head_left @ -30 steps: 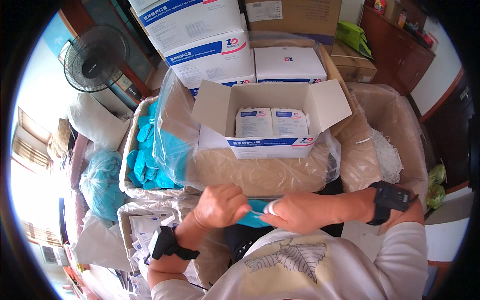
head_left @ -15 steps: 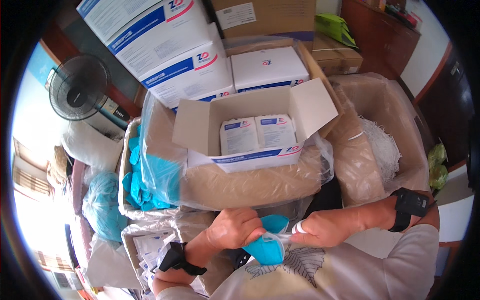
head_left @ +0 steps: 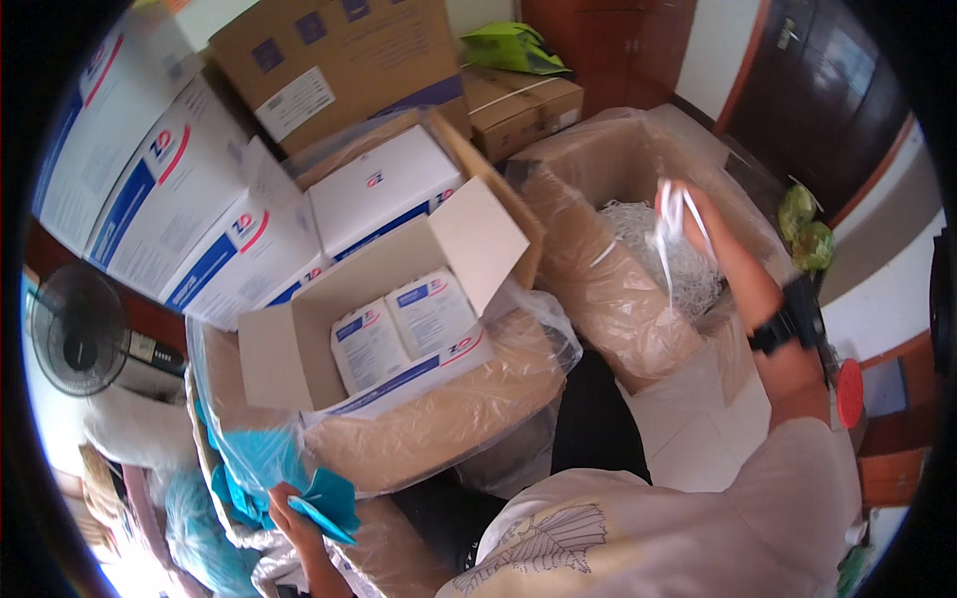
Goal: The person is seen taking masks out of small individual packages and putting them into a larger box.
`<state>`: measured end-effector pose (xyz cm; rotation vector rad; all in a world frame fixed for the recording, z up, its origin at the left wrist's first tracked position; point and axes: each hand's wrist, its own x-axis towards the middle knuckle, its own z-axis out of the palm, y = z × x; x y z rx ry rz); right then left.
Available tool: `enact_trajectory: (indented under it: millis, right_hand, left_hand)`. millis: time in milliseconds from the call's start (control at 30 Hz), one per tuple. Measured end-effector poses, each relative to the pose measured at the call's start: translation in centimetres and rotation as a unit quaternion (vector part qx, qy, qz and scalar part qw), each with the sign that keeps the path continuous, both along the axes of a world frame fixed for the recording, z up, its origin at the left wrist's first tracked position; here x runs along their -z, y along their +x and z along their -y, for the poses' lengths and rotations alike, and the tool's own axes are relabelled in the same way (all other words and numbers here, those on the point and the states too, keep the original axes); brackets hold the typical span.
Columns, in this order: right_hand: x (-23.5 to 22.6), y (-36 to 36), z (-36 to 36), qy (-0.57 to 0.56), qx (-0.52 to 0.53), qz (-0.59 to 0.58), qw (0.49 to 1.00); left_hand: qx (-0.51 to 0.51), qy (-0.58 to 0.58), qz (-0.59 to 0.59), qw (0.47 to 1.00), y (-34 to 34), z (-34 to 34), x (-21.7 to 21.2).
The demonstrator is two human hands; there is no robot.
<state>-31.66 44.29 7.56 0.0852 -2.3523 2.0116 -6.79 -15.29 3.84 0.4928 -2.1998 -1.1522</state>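
Note:
My left hand [head_left: 292, 518] grips a folded turquoise face mask [head_left: 331, 508] at the lower left, beside a bin lined with plastic that has more turquoise masks [head_left: 227, 488] in it. Out to the right, my right hand [head_left: 700, 217] is closed on white elastic ear loops [head_left: 670, 234], which dangle from the fingers in a loose bunch. That hand is above a plastic-lined carton [head_left: 573, 214] with a heap of white loops [head_left: 630, 231] inside. Between my hands stands an open white box [head_left: 469, 351] with two white-and-blue packs [head_left: 431, 311] in it.
Stacked white boxes [head_left: 184, 204] rise at the left, near a black fan [head_left: 78, 319]. A large brown carton [head_left: 349, 60] stands behind. Plastic-wrapped cardboard [head_left: 429, 429] supports the open box. A red round object [head_left: 848, 392] is by my right elbow.
My hands have moved apart: the left went down and left with the mask, the right reached up and right over the carton of loops. The view has turned to the right.

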Motion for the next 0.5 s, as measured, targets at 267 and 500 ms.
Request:
enact_trajectory:
  millis: [267,500]
  right_hand:
    - [3.7,-5.4,-7.0,0.481,0.121,0.008,0.868]
    - [0.3,0.3,8.9,0.141,-0.112,-0.036,0.983]
  left_hand:
    - [0.028,-0.006,0.038,0.999,-0.2,-2.4,2.0]
    - [-0.218,0.290,-0.024,0.932,2.6,1.3,5.3]
